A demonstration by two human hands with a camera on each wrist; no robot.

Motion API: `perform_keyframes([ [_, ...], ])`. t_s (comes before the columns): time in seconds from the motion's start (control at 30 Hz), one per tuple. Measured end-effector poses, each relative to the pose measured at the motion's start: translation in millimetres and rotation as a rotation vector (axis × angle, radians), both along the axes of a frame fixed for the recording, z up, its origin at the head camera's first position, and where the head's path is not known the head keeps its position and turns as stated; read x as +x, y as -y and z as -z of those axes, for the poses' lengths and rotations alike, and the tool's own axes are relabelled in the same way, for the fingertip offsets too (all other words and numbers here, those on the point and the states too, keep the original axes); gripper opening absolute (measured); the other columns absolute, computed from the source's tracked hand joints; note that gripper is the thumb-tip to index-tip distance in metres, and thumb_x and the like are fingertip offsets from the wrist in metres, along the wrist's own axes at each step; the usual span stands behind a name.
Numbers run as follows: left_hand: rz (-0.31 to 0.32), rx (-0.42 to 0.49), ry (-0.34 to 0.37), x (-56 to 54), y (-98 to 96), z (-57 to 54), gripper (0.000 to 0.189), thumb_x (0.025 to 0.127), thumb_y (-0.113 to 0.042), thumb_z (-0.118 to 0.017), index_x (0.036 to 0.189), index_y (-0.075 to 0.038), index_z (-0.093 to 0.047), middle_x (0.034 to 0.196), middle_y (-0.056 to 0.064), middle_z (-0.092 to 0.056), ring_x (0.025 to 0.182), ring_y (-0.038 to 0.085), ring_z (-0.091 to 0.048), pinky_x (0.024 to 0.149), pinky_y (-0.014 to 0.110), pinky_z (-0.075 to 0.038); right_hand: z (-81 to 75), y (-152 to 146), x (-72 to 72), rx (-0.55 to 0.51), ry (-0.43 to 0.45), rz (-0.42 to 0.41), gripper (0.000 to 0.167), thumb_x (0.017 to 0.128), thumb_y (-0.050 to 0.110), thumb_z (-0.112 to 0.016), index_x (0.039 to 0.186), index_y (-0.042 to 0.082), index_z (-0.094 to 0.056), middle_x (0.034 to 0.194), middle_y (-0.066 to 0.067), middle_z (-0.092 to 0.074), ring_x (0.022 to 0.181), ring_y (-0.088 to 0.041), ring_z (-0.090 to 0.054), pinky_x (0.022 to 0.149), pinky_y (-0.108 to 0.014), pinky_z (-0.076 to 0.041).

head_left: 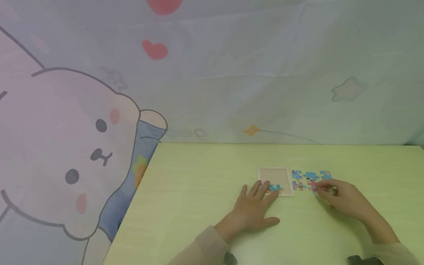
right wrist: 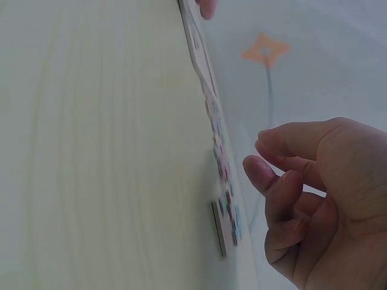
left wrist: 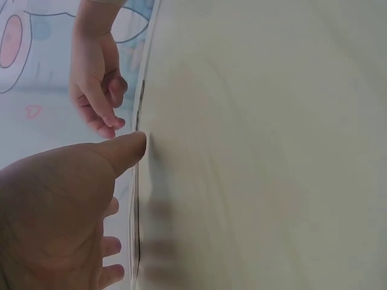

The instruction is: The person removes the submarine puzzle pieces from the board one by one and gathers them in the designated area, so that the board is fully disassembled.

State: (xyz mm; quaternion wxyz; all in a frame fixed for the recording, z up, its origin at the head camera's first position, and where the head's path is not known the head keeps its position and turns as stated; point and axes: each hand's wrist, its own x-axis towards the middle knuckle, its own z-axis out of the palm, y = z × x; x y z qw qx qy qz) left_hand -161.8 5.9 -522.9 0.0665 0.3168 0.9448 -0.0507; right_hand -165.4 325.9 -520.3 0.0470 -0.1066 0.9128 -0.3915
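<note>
A shallow puzzle frame [head_left: 275,176] lies on the table, with a few joined blue and orange puzzle pieces [head_left: 274,188] in its lower part. My left hand [head_left: 253,209] rests over the frame's near left corner, fingers spread and thumb apart; they partly cover those pieces. To the right of the frame lie several loose jigsaw pieces [head_left: 310,176], blue and pink. My right hand [head_left: 346,198] reaches in from the right, fingertips beside a pink piece [head_left: 313,184]. In the right wrist view, that hand's [right wrist: 338,199] fingers are loosely bent, with no piece visible between thumb and forefinger.
The light yellow-green tabletop [head_left: 185,184] stretches left of the frame and toward me. Behind it hangs a printed cloth [head_left: 232,92] with a cartoon animal [head_left: 66,147] on the left. Its lower border meets the table's far edge.
</note>
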Motion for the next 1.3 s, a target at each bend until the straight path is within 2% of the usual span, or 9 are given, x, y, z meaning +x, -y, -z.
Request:
perform_keyframes([
  [0.13, -0.013, 0.001, -0.004, 1.4, 4.5, -2.5, 0.083, 0.098, -0.078, -0.036, 0.167, -0.040, -0.012, 0.174, -0.001, -0.008, 0.159, 0.025, -0.011, 0.122, 0.057, -0.021, -1.9, 18, -6.0, -0.005, -0.045, -0.027, 0.026, 0.103, 0.028, -0.067, 0.122, 0.010, -0.073, 0.106, -0.002, -0.071, 0.069, -0.010, -0.052, 0.056, -0.028, -0.045],
  [0.4, -0.031, 0.005, 0.002, -0.3, 15.5, -4.5, 0.081, 0.098, -0.078, -0.037, 0.167, -0.039, -0.018, 0.174, -0.002, -0.011, 0.158, 0.025, -0.014, 0.121, 0.058, -0.024, -0.5, 57, -20.3, -0.066, -0.047, -0.081, 0.022, 0.102, 0.026, -0.069, 0.118, 0.012, -0.073, 0.106, -0.001, -0.071, 0.066, -0.012, -0.055, 0.056, -0.028, -0.048],
  [0.57, -0.041, -0.006, 0.006, -1.9, 20.4, -2.0, 0.081, 0.098, -0.078, -0.035, 0.167, -0.040, -0.015, 0.174, -0.002, -0.009, 0.158, 0.026, -0.013, 0.121, 0.058, -0.025, 0.8, 79, -28.2, -0.069, -0.039, -0.093, 0.025, 0.100, 0.027, -0.072, 0.118, 0.010, -0.073, 0.102, 0.002, -0.071, 0.075, -0.014, -0.060, 0.066, -0.030, -0.050],
  [0.7, -0.043, 0.005, 0.020, -2.4, 22.7, 0.1, 0.080, 0.099, -0.078, -0.033, 0.167, -0.041, -0.011, 0.174, -0.003, -0.009, 0.158, 0.028, -0.014, 0.120, 0.060, -0.024, 2.5, 91, -31.1, -0.009, -0.024, -0.055, 0.031, 0.096, 0.032, -0.075, 0.119, 0.012, -0.073, 0.104, 0.003, -0.071, 0.082, -0.015, -0.059, 0.075, -0.037, -0.049],
  [0.8, -0.039, 0.012, 0.026, -2.6, 23.9, 1.5, 0.079, 0.099, -0.078, -0.032, 0.167, -0.042, -0.010, 0.174, -0.003, -0.009, 0.158, 0.028, -0.014, 0.120, 0.061, -0.024, 4.6, 97, -31.9, 0.052, -0.011, -0.027, 0.033, 0.094, 0.035, -0.076, 0.120, 0.014, -0.073, 0.106, 0.003, -0.070, 0.090, -0.015, -0.060, 0.080, -0.042, -0.049],
  [0.9, -0.035, 0.013, 0.028, -2.5, 24.1, 2.3, 0.079, 0.099, -0.078, -0.030, 0.167, -0.043, -0.010, 0.174, -0.003, -0.009, 0.158, 0.028, -0.014, 0.119, 0.062, -0.024, 7.5, 100, -32.2, 0.083, 0.004, -0.020, 0.033, 0.093, 0.033, -0.077, 0.117, 0.012, -0.074, 0.102, 0.002, -0.067, 0.088, -0.016, -0.058, 0.077, -0.041, -0.048],
  [1.03, -0.033, 0.013, 0.027, -2.4, 23.9, 1.4, 0.079, 0.099, -0.078, -0.031, 0.166, -0.043, -0.012, 0.174, -0.003, -0.010, 0.158, 0.029, -0.014, 0.119, 0.062, -0.025, 10.0, 101, -32.4, 0.076, 0.025, -0.022, 0.033, 0.091, 0.032, -0.080, 0.113, 0.010, -0.074, 0.095, 0.000, -0.063, 0.081, -0.017, -0.053, 0.072, -0.036, -0.046],
  [1.3, -0.046, -0.001, 0.037, -2.2, 23.2, -1.8, 0.079, 0.099, -0.078, -0.033, 0.166, -0.043, -0.013, 0.174, -0.004, -0.009, 0.158, 0.029, -0.015, 0.119, 0.062, -0.025, 8.2, 103, -33.6, 0.087, 0.053, -0.020, 0.031, 0.090, 0.032, -0.080, 0.111, 0.010, -0.072, 0.096, 0.000, -0.063, 0.083, -0.018, -0.054, 0.073, -0.036, -0.046],
])
